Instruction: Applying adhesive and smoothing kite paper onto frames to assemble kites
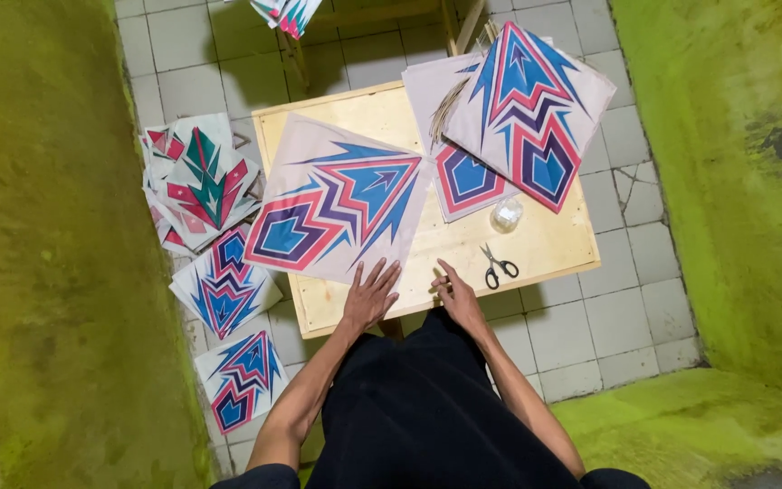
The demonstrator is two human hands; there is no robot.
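A white paper square printed with blue, pink and purple arrow shapes point(337, 199) lies on the left half of a small wooden table point(545, 244). My left hand point(371, 294) rests flat on the near corner of that paper, fingers spread. My right hand point(457, 294) sits on the bare wood beside it, fingers loosely curled, holding nothing that I can see. Black-handled scissors point(498, 266) lie just right of my right hand.
More printed paper squares point(531, 109) are stacked at the table's far right, over a bundle of thin sticks point(447, 109). A clear spool point(505, 215) stands mid-table. Further printed squares point(224, 285) lie on the tiled floor at left. Green walls close in on both sides.
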